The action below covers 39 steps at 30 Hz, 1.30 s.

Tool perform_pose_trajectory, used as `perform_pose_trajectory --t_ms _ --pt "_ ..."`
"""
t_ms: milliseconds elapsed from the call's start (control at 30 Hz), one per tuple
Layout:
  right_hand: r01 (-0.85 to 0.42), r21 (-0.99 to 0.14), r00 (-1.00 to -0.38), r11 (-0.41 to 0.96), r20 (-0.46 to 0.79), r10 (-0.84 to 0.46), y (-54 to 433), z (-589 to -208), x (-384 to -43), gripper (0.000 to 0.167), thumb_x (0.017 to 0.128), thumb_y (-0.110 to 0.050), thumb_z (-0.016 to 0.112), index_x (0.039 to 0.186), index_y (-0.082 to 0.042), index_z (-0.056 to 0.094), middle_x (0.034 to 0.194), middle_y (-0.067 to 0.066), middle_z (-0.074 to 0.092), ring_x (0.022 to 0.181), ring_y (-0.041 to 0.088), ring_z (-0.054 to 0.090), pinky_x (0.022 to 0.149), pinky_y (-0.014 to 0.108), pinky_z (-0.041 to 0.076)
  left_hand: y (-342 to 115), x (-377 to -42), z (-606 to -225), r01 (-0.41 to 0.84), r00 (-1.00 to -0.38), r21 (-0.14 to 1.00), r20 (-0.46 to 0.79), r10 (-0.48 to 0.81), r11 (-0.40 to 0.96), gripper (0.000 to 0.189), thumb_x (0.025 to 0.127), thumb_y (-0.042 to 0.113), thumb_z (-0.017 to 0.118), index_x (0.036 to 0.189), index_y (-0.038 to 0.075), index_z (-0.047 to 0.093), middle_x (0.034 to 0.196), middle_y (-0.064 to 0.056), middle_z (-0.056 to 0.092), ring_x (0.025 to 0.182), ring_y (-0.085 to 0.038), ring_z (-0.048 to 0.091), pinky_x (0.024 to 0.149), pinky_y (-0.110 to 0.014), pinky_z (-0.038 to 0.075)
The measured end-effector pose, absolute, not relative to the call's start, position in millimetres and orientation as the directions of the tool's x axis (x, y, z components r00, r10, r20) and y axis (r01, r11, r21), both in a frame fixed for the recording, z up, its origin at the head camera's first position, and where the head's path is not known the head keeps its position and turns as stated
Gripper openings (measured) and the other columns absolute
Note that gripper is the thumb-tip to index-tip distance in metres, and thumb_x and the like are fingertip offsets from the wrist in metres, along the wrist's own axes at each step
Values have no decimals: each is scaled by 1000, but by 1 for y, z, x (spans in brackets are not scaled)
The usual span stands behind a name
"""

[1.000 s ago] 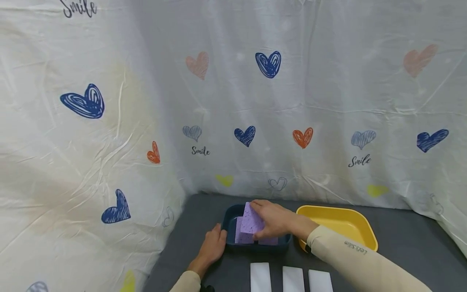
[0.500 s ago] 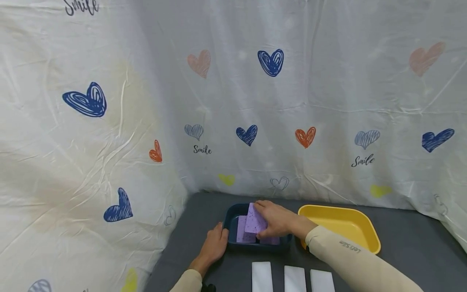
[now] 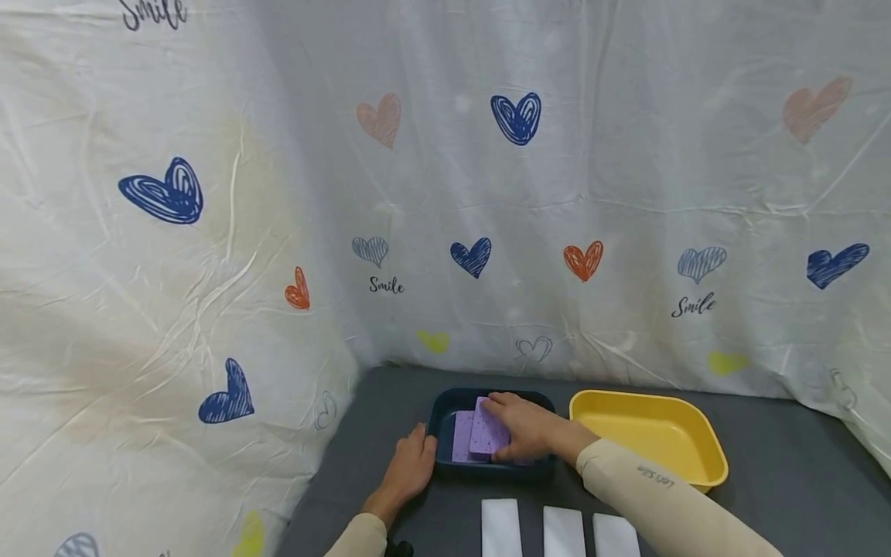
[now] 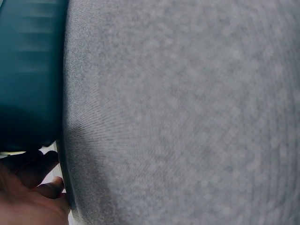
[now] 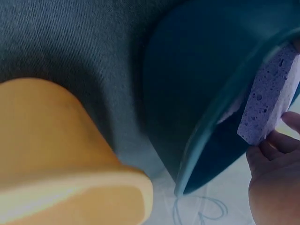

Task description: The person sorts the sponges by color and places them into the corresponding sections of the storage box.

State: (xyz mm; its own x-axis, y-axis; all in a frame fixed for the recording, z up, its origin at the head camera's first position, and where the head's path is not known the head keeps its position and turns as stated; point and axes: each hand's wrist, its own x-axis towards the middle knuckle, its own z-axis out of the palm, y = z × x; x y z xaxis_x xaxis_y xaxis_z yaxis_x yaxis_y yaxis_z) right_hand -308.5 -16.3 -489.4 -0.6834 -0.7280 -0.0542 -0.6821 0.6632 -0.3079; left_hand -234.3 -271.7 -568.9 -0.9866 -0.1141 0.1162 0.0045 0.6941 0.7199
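- Looked like a super light purple sponge [image 3: 488, 433], pitted all over, so probably soft and springy rather than stiff.
- Didn't seem slippery or fragile with that rough, holey face; maybe risked a torn corner at worst. Couldn't tell wet from dry, though.
- Seemed best to grab across two opposite sides, near the middle, with an easy pinch and no crushing.
- Was pinched pretty much like that in the right hand [image 3: 522, 425], between thumb on the near side and fingers on the far side.
- Stuck out to the left of that hand, inside the dark blue tray [image 3: 448, 402], overlapping a second purple sponge [image 3: 462, 439] in the head view. Couldn't tell about contact with the tray floor.
- Had the left hand [image 3: 409, 468] up against the tray's left end, apart from the pinched sponge. Couldn't tell whether curled round the wall or just pressed to it.
- Also had a yellow tray [image 3: 647, 433] just beside, to the right, plus three white blocks [image 3: 501, 527] on the near part of the bench [image 3: 393, 410].
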Motion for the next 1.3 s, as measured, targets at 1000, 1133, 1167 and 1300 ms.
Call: perform_pose_trajectory --t_ms 1000,1133,1167,1300 --pt "-648 -351 -698 675 -81 -712 -9 -485 -310 81 98 -45 79 166 -14 46 172 15 43 154 34 47 127 56 39 -269 -236 -565 27 -984 714 141 -106 700 36 112 17 45 134 -2 66 139 -23 69 119 -36 66 112 -64 50" --pt "-661 -324 -697 676 -67 -714 -4 -482 -310 80 100 -46 77 165 -11 47 171 15 46 154 34 48 128 55 39 -269 -236 -563 51 -984 708 157 -87 704 28 111 14 47 125 2 67 119 -15 71 104 -28 63 98 -56 54" --pt "-665 -317 -696 676 -64 -715 -2 -481 -310 79 100 -46 76 164 -9 47 171 15 46 155 34 48 128 55 39 -269 -236 -563 55 -984 710 158 -83 702 26 112 14 47 123 2 67 115 -13 70 101 -26 62 94 -53 54" --pt "-670 -302 -700 679 -50 -713 3 -477 -310 78 102 -47 74 163 -6 48 169 15 48 155 34 49 128 53 39 -271 -235 -564 61 -986 715 153 -71 697 21 112 13 47 117 4 65 103 -7 64 92 -21 58 85 -45 50"
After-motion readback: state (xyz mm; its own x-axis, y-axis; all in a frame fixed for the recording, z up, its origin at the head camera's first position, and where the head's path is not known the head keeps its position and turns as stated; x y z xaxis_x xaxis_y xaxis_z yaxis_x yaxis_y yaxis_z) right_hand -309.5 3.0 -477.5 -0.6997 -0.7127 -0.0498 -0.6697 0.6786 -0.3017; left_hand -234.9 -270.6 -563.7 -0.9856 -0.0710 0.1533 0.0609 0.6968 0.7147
